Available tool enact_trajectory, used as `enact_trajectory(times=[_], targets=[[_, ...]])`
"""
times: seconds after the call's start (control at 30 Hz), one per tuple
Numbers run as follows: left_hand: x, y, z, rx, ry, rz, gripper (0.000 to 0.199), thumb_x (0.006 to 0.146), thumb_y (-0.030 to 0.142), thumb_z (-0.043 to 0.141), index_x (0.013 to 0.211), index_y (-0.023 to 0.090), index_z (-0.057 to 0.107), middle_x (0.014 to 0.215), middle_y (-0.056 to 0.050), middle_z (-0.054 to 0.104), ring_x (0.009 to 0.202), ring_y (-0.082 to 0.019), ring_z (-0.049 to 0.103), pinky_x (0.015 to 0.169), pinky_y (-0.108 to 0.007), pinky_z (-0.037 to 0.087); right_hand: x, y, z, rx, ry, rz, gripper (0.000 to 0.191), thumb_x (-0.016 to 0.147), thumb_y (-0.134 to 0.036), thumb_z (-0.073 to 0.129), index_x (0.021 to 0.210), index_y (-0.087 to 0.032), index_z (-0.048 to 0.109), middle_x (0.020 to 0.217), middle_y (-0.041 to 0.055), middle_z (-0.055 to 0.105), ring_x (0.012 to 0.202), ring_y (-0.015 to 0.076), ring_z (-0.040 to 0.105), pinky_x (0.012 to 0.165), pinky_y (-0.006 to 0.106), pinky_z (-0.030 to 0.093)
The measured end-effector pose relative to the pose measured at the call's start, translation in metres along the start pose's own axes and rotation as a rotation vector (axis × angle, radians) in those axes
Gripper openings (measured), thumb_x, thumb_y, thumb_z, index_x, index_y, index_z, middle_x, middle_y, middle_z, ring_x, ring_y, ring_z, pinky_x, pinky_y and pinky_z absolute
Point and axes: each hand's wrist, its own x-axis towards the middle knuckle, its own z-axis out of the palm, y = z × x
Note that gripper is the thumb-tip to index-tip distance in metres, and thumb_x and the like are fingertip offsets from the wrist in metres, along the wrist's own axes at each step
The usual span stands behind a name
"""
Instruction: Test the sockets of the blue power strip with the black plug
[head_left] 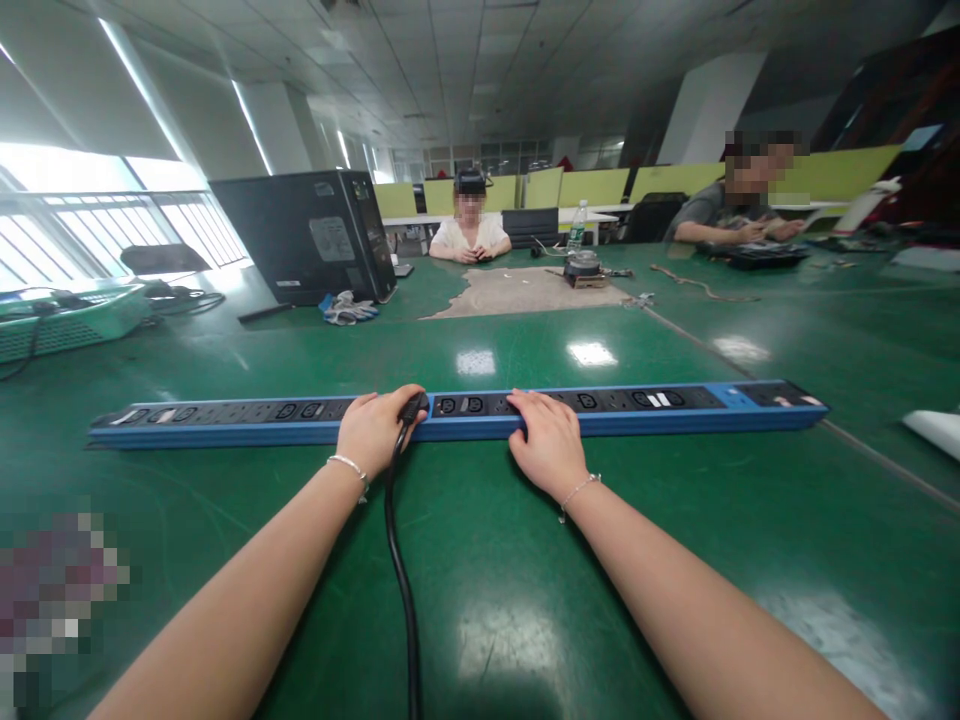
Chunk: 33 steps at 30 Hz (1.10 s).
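Observation:
A long blue power strip (480,428) with black sockets lies across the green table in front of me. My left hand (379,428) is closed around a black plug (414,406) at the strip, left of its middle. It cannot be made out whether the plug sits in a socket. From the plug a black power cord (405,590) runs down toward me. My right hand (551,440) grips the strip right of its middle, fingers over the top and thumb by the near side.
A black computer case (300,240) stands at the back left, with gloves (347,308) beside it. A green basket (71,325) holds cables. Cardboard (517,292), a water bottle (578,228) and a rope (701,288) lie or stand farther back. Two people sit across the table.

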Motion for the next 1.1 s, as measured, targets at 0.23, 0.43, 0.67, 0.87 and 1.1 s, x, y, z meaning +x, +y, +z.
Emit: enact_trajectory(times=[0.23,0.43,0.67,0.87,1.1], targets=[[0.001,0.001,0.001,-0.038,0.000,-0.057,0.036,0.085,0.046,0.044,0.114,0.029,0.057,0.099,-0.003,0.071,0.091,-0.022,0.066,0.081,-0.032,0.046,0.000,0.000,-0.001,-0.001,0.001,-0.006,0.045,0.074,-0.013,0.047,0.117,-0.020,0.058,0.127,0.0034,0.058,0.120,0.0200,0.045,0.102,0.039,0.027],[-0.003,0.006,0.003,-0.037,0.045,-0.045,0.035,0.087,0.044,0.042,0.114,0.026,0.056,0.097,-0.005,0.071,0.092,-0.023,0.065,0.083,-0.033,0.045,0.001,0.001,0.000,0.000,0.015,-0.024,0.044,0.073,-0.013,0.048,0.116,-0.021,0.058,0.125,0.0028,0.059,0.118,0.0200,0.047,0.101,0.039,0.028],[-0.003,0.001,0.025,-0.124,0.159,-0.029,0.032,0.088,0.041,0.044,0.113,0.023,0.054,0.104,-0.006,0.068,0.099,-0.022,0.062,0.093,-0.037,0.039,0.000,0.002,0.000,-0.002,0.028,-0.027,0.044,0.073,-0.013,0.048,0.115,-0.022,0.058,0.125,0.0013,0.060,0.118,0.0198,0.048,0.100,0.038,0.029],[-0.003,0.000,0.031,-0.209,0.205,-0.056,0.031,0.086,0.039,0.048,0.112,0.024,0.056,0.112,-0.007,0.065,0.107,-0.023,0.057,0.097,-0.040,0.036,0.000,0.003,0.000,-0.002,0.021,-0.032,0.044,0.073,-0.014,0.048,0.115,-0.022,0.058,0.125,0.0015,0.060,0.118,0.0197,0.047,0.100,0.039,0.029],[0.000,0.002,0.026,-0.339,0.342,-0.111,0.029,0.084,0.039,0.050,0.107,0.022,0.059,0.108,-0.007,0.065,0.103,-0.022,0.058,0.095,-0.039,0.040,0.000,0.002,0.000,-0.004,0.025,-0.033,0.044,0.073,-0.015,0.049,0.115,-0.022,0.058,0.126,0.0014,0.059,0.118,0.0200,0.047,0.101,0.038,0.028]])
